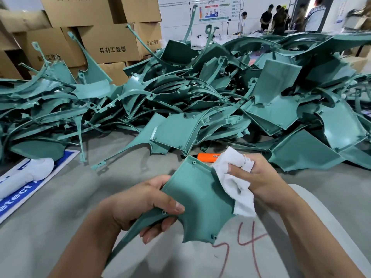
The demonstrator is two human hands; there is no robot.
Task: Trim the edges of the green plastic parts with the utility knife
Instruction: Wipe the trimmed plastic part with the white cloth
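Right at the bottom of the frame, red numerals (244,245) are scrawled on a pale grey surface (200,263) under the work. Just above, the left hand (140,205) clamps the green plastic part (198,193), thumb pressed on its upper face near a screw boss, fingers curled round underneath, and the part's long thin arm runs down toward lower left past the wrist. At centre right, the right hand (257,177) bunches a white cloth (234,177), fingers and thumb pinching it tight, and the cloth lies against the part's right edge. So the two hands are apart, each gripping its own thing, meeting only where cloth touches plastic.

Just beyond the cloth, the orange utility knife (207,157) lies on the grey floor (60,197), untouched, partly hidden behind the cloth. At the left edge, a blue and white sign (18,195) lies flat with a white rolled bundle (28,173) on it.

Across the whole middle of the frame sprawls a big heap of green parts (200,97), curved panels and thin ribs tangled together. Upper left, stacked cardboard boxes (104,37) with printed characters. Upper right, far back and blurred, several people (279,19) stand by a wall poster (214,9)
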